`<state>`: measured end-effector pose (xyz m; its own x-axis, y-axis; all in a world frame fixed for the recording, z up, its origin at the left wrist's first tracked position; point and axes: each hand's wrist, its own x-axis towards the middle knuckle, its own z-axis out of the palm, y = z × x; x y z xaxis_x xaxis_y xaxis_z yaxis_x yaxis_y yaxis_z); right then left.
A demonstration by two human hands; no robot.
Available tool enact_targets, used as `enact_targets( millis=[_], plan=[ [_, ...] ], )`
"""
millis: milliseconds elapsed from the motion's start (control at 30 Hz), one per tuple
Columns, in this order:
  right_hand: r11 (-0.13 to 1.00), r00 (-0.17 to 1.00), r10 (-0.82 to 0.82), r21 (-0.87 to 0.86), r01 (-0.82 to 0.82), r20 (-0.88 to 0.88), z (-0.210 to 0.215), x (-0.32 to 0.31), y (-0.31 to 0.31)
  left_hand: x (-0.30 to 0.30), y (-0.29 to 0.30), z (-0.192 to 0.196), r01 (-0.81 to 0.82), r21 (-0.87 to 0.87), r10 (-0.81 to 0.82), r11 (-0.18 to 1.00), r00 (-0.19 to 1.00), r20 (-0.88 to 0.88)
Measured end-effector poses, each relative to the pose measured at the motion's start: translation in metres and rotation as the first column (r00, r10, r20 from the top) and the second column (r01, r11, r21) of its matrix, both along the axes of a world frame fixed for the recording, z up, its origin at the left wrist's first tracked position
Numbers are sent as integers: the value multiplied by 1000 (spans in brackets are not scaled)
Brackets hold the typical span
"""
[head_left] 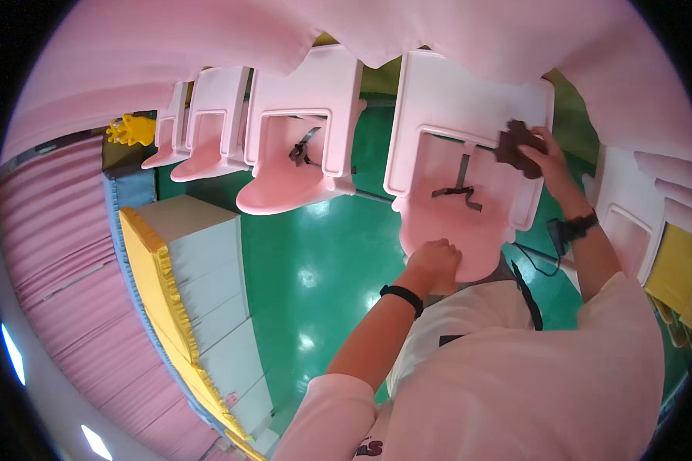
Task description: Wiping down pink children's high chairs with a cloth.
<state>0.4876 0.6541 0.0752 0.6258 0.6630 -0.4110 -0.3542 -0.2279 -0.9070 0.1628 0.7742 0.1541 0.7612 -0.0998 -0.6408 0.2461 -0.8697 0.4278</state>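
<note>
A pink high chair [469, 96] stands right in front of me, its tray on the far side and dark harness straps [464, 188] lying on its seat. My right hand [544, 156] is closed on a dark brown cloth [517, 147] at the right side of the tray. Fingers curled, my left hand [435, 266] grips the near rounded edge of the same chair. Part of that edge is hidden under the hand.
More pink high chairs [296, 165] line up to the left, and another pink-and-white chair [629, 223] is at right. Pink draped fabric [207, 38] hangs behind them. White cabinets with a yellow ruffled cover [158, 284] stand left on the green floor [315, 276].
</note>
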Motion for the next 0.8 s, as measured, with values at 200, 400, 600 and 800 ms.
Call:
enact_targets(
  millis=[200,400,600,800],
  plan=[
    [951,951,-308,-31,309,33,29,-46,-74,-2,2,14,-20,1,20,1000,993,114],
    [960,963,-267,102,262,34,71,-150,-50,-31,-1,-4,-94,-149,153,984,876,458],
    [953,941,-286,157,260,181,132,-233,-24,-101,32,10,-37,-218,187,975,658,729],
    [925,924,-373,111,364,78,154,-298,-7,-245,123,22,-370,-154,389,916,731,561]
  ],
)
